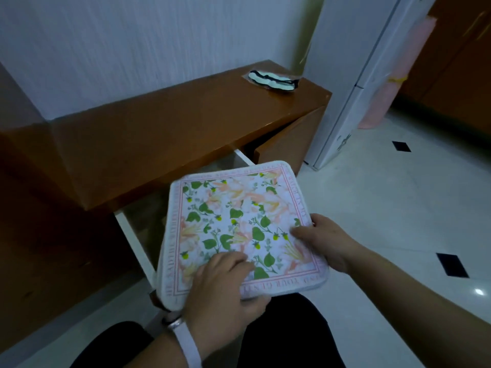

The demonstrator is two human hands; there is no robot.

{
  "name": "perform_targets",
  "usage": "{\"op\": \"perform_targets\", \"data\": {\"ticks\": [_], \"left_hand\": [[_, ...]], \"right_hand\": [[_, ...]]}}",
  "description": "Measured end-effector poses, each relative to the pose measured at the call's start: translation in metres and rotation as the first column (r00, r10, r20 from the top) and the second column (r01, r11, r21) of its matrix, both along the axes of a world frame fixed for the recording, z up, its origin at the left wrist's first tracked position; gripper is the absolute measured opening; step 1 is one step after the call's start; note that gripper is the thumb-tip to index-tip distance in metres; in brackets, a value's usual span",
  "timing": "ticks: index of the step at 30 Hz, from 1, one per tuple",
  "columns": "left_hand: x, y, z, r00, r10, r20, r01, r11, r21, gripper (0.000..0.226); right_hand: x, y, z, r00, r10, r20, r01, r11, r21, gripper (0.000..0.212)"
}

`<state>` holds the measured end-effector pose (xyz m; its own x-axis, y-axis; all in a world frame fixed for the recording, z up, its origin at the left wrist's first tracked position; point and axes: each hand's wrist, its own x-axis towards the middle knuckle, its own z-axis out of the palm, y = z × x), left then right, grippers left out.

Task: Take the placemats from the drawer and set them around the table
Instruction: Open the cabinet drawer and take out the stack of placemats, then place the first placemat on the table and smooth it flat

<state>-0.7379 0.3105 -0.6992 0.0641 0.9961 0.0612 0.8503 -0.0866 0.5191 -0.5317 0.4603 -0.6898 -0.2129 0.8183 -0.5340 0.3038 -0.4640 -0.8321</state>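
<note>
Holding: placemats (243,229), a floral square stack with a pink lettered border, carried level in both hands above the open drawer (138,235).
Left grip: left hand (225,285) grasps the near edge of the stack, fingers spread flat on top, thumb side wrapped below; a white wristband (186,343) sits on that wrist.
Right grip: right hand (325,241) grasps the right edge near its corner, fingertips pressed on the printed face, palm under the rim.
Reason for hold: two opposed edges are taken, judged to keep a soft, thick stack flat and stop the layers sliding apart.
Position relative to grip: the bulk of the stack lies forward and left of both hands; the far and left edges are unsupported and overhang the drawer.
Count: edge thickness suggests more than one mat; the number cannot be told.
Drawer: pulled out from under the brown counter (159,134); its interior is dim and its contents cannot be told.
Counter top: a small dark-and-pale item (268,79) lies at the far right end, well apart from the stack.
Stage, judged: removal done; carrying to the table and laying out not yet begun. No dining table is in view.
</note>
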Motion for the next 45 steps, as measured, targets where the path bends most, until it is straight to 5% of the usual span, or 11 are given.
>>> {"op": "perform_targets", "data": {"ticks": [7, 10, 13, 17, 19, 21, 27, 31, 45], "left_hand": [[-0.059, 0.042, 0.013, 0.923, 0.379, -0.067, -0.384, 0.906, -0.176, 0.065], [-0.087, 0.065, 0.011, 0.802, 0.583, 0.128, -0.51, 0.781, -0.36, 0.064], [-0.101, 0.075, 0.002, 0.645, 0.684, 0.34, -0.417, 0.689, -0.593, 0.077], [-0.099, 0.079, -0.003, 0.679, 0.62, 0.393, -0.455, 0.776, -0.437, 0.059], [-0.094, 0.074, 0.002, 0.656, 0.624, 0.426, -0.493, 0.781, -0.384, 0.049], [-0.091, 0.068, 0.009, 0.6, 0.634, 0.488, -0.5, 0.773, -0.39, 0.056], [-0.08, 0.048, 0.047, 0.345, 0.686, 0.64, -0.392, 0.725, -0.566, 0.065], [-0.064, 0.034, 0.102, 0.36, 0.704, 0.612, -0.295, 0.708, -0.641, 0.032], [-0.023, -0.022, 0.412, 0.425, 0.502, 0.753, -0.009, 0.834, -0.551, 0.034]], "right_hand": [[0.001, 0.006, -0.02, 0.999, 0.0, -0.036, 0.002, 0.999, 0.037, 0.025], [0.0, 0.005, -0.023, 0.999, 0.011, -0.046, -0.009, 0.999, 0.042, 0.03], [-0.003, 0.004, -0.021, 1.0, 0.015, -0.023, -0.013, 0.996, 0.083, 0.041], [-0.006, 0.001, -0.016, 0.997, 0.001, 0.082, -0.018, 0.979, 0.201, 0.019], [-0.006, 0.0, -0.014, 0.989, -0.019, 0.145, -0.015, 0.973, 0.232, 0.025], [-0.004, 0.0, -0.01, 0.981, -0.033, 0.189, -0.012, 0.972, 0.233, 0.037], [0.004, -0.028, 0.04, 0.945, -0.05, 0.322, -0.01, 0.983, 0.183, 0.027], [0.016, -0.052, 0.102, 0.918, -0.049, 0.394, -0.011, 0.989, 0.148, 0.027], [0.069, -0.158, 0.424, 0.876, -0.288, 0.387, 0.233, 0.955, 0.183, 0.025]]}}
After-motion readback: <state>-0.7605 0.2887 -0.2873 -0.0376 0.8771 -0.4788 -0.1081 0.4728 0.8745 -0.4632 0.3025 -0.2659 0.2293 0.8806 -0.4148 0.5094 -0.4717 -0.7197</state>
